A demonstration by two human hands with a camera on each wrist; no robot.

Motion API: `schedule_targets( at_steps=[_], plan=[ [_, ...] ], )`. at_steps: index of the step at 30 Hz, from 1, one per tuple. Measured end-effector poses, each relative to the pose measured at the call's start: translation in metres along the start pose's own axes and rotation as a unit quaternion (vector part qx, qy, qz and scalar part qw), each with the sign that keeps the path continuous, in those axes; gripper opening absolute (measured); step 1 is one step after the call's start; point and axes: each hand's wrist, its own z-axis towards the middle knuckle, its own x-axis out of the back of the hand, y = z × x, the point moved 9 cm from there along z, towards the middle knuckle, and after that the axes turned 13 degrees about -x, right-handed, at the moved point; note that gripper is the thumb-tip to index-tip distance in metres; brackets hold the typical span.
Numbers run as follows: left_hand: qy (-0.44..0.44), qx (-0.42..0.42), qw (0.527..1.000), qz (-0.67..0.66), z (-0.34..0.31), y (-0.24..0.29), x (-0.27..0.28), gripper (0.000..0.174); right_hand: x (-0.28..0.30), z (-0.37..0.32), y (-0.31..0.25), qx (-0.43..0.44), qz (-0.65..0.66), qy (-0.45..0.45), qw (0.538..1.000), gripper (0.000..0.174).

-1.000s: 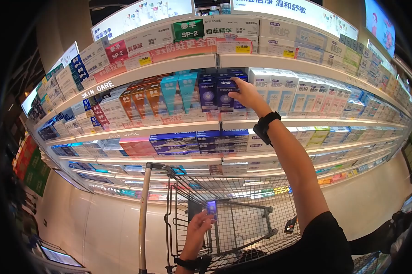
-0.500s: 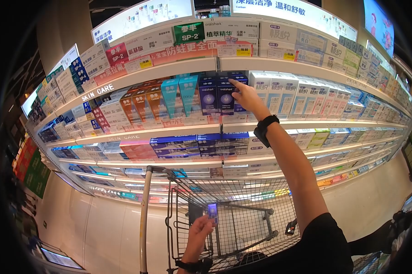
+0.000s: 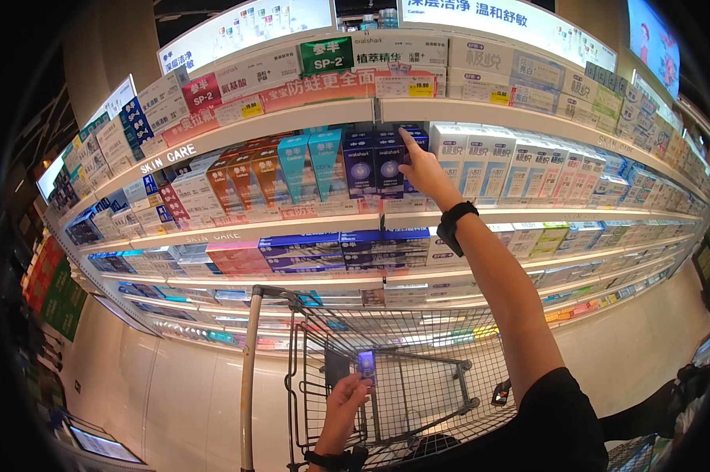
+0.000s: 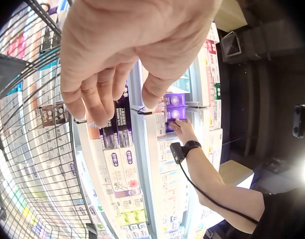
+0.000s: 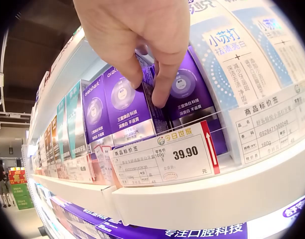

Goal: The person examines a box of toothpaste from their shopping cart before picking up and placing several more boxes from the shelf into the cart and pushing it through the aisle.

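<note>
Purple boxes stand on the middle shelf in the head view, and my right hand (image 3: 427,173) is at the right edge of the front purple box (image 3: 388,169). The right wrist view shows that hand (image 5: 137,35) with one digit at the front of the purple box (image 5: 125,102) and another in the gap beside a second purple box (image 5: 185,84). My left hand (image 3: 344,405) hangs low by the cart, below a small purple item (image 3: 366,362). In the left wrist view, this hand (image 4: 127,45) has loosely bent fingers and nothing visible between thumb and fingers.
A wire shopping cart (image 3: 418,330) stands below the shelves. White boxes (image 3: 473,161) fill the shelf right of the purple ones, teal boxes (image 3: 326,165) the left. A shelf lip with a price tag (image 5: 175,154) runs in front of the boxes.
My right index finger has shifted slightly back over the top of the purple boxes, and its wrist has lowered a little. My left hand has sunk slightly.
</note>
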Motion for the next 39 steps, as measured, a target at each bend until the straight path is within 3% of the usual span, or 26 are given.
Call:
schedule_targets(
  at_steps=[4, 7, 9, 11, 13, 15, 17, 19, 21, 23, 24, 26, 28, 30, 33, 37, 39],
  plan=[
    [-0.003, -0.005, 1.0, -0.008, 0.0, -0.005, 0.001, 0.046, -0.002, 0.0, 0.006, -0.007, 0.01, 0.008, 1.0, 0.085],
    [0.015, 0.002, 1.0, -0.009, -0.001, -0.002, 0.001, 0.035, -0.001, -0.003, 0.009, 0.011, 0.005, 0.028, 1.0, 0.088],
    [0.008, -0.011, 1.0, -0.009, -0.003, 0.0, 0.0, 0.038, 0.001, -0.007, 0.01, -0.026, 0.035, 0.004, 0.999, 0.084],
    [0.005, -0.016, 1.0, -0.005, -0.006, 0.002, 0.0, 0.039, -0.001, -0.008, 0.014, -0.008, 0.015, 0.007, 1.0, 0.084],
    [0.014, -0.009, 1.0, 0.016, -0.01, 0.004, 0.002, 0.039, -0.004, 0.003, 0.031, 0.023, 0.042, -0.01, 0.999, 0.062],
    [0.025, -0.002, 1.0, 0.017, -0.015, 0.004, 0.004, 0.038, 0.009, -0.019, 0.011, 0.045, 0.179, -0.004, 0.983, 0.075],
    [0.04, 0.006, 0.999, 0.014, -0.021, -0.007, 0.012, 0.037, 0.033, -0.073, -0.023, 0.089, 0.206, 0.064, 0.972, 0.057],
    [0.066, 0.034, 0.997, 0.022, -0.027, -0.016, 0.021, 0.04, 0.026, -0.125, -0.023, 0.125, 0.165, 0.066, 0.976, 0.043],
    [0.083, 0.049, 0.994, 0.045, -0.038, -0.026, 0.028, 0.04, -0.019, -0.189, -0.014, 0.012, 0.277, -0.03, 0.96, 0.026],
    [0.087, 0.05, 0.992, 0.082, -0.048, -0.042, 0.035, 0.039, -0.112, -0.254, 0.042, -0.099, 0.237, -0.175, 0.95, 0.032],
    [0.065, 0.054, 0.984, 0.156, -0.053, -0.046, 0.036, 0.039, -0.163, -0.294, 0.078, -0.196, 0.248, -0.253, 0.915, 0.033],
    [0.011, 0.039, 0.953, 0.3, -0.059, -0.049, 0.029, 0.043, -0.274, -0.387, 0.171, -0.306, 0.25, -0.365, 0.843, 0.04],
    [-0.046, -0.002, 0.916, 0.399, -0.067, -0.053, 0.019, 0.044, -0.331, -0.461, 0.225, -0.472, 0.247, -0.437, 0.725, 0.047],
    [-0.078, -0.028, 0.887, 0.455, -0.071, -0.056, 0.01, 0.042, -0.366, -0.505, 0.255, -0.57, 0.254, -0.414, 0.663, 0.053],
    [-0.101, -0.022, 0.864, 0.494, -0.078, -0.071, 0.007, 0.038, -0.422, -0.554, 0.286, -0.641, 0.239, -0.408, 0.605, 0.05],
    [-0.12, 0.011, 0.845, 0.522, -0.093, -0.095, 0.013, 0.038, -0.459, -0.59, 0.306, -0.714, 0.253, -0.315, 0.572, 0.044],
    [-0.123, 0.019, 0.842, 0.525, -0.095, -0.103, 0.015, 0.038, -0.464, -0.596, 0.313, -0.716, 0.199, -0.301, 0.597, 0.045]
  ],
)
